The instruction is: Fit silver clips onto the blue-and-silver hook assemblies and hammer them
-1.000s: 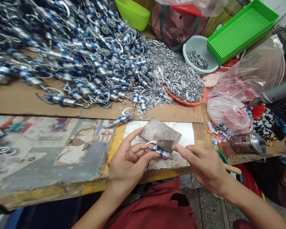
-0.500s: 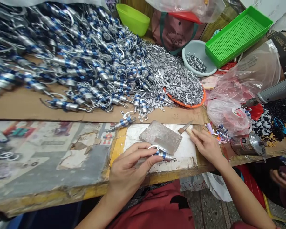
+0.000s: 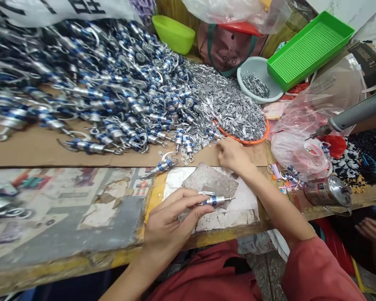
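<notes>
My left hand pinches a blue-and-silver metal cylinder with a thin pin at its right end and a small white-silver strip along its top. It is held just above a grey stone block on a white sheet. My right hand reaches beyond the block to the near edge of a heap of small silver metal plates. Its fingers are curled down together; whatever they hold is hidden. Another blue-and-silver cylinder with a curved arm lies left of the block.
A large pile of blue-and-silver cylinders covers the back left. Behind the plates stand a pale blue bowl and a green basket. A power tool juts in from the right, above a metal mug. Another person's hand shows lower right.
My right hand has moved up and left, from the wooden-handled knife beside the block to the plates. The knife is no longer visible. My left hand keeps its cylinder, now turned slightly.
</notes>
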`<state>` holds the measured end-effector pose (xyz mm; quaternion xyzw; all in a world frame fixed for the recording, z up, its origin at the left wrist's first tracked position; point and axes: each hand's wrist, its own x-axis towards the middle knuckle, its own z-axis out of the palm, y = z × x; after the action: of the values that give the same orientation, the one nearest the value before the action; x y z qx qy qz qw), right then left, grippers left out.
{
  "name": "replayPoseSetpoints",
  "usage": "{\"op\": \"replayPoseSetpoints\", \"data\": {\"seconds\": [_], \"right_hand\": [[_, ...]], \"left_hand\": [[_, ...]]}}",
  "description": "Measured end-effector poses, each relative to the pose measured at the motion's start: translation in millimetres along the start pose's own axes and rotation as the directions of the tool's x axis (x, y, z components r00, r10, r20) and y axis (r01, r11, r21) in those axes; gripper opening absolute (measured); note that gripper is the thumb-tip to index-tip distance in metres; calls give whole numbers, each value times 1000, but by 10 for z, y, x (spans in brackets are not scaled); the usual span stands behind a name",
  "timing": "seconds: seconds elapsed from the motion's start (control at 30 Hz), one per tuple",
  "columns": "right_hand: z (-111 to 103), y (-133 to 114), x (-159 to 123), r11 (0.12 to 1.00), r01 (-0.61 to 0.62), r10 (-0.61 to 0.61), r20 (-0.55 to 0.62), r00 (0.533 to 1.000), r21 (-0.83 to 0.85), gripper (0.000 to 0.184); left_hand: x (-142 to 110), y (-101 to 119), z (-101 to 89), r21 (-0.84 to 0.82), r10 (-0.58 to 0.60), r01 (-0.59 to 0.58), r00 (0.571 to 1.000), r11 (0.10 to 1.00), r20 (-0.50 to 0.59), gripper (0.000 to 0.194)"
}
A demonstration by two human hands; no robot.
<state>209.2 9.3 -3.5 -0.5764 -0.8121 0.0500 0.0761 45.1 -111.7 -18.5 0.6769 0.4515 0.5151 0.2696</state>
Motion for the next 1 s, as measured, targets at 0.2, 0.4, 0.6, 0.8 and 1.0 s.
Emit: {"op": "replayPoseSetpoints", "data": {"seconds": [0.2,0.4,0.6,0.8,1.0], "right_hand": [[-258,-152,-676,718,172,-40,-207,978,675,5],[-160,-422,-964,461,287,-93,-276,957,840,8],[-151,-372,-928,454,279,-136,-244,960,846,9],[-218,-244,-1074,706,651,-511,-436,741,278,15],[-267,-180,-1119,732,669,-570,-422,705,129,21]], "left_hand": [[-13,6,3,11,-110,110,994,994,-5,22],[-23,9,-8,0,-188,188,982,982,-9,26],[1,42,-27,-186,-251,250,968,950,20,20],[48,77,-79,-297,-373,380,924,876,83,13],[114,182,-161,-33,-216,218,975,975,58,10]]}}
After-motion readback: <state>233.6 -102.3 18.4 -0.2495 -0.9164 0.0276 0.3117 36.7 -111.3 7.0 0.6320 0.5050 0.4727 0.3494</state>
